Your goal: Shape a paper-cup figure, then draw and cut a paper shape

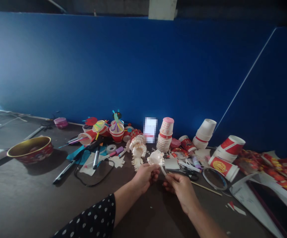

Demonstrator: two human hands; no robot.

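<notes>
OK, person's L hand [146,177] is pinching a pale frilly paper piece [155,158], held up just past its fingertips; R hand [179,185], close by, grips a strip [163,171] at the piece's edge. Tape roll [224,183]'s to R hand's right, frilled heap [137,150] beyond L hand, cup stack [165,137] beyond & btwn both, then blue wall [138,66] behind.

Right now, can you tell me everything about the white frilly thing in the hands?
The white frilly thing looks like paper, rounded and seemingly hollow like a little cup, with a ragged right edge. The left hand pinches it near the bottom, holding it over the dark table. A pale strip runs from its right side to the right hand; I can't tell if they're joined.
</notes>
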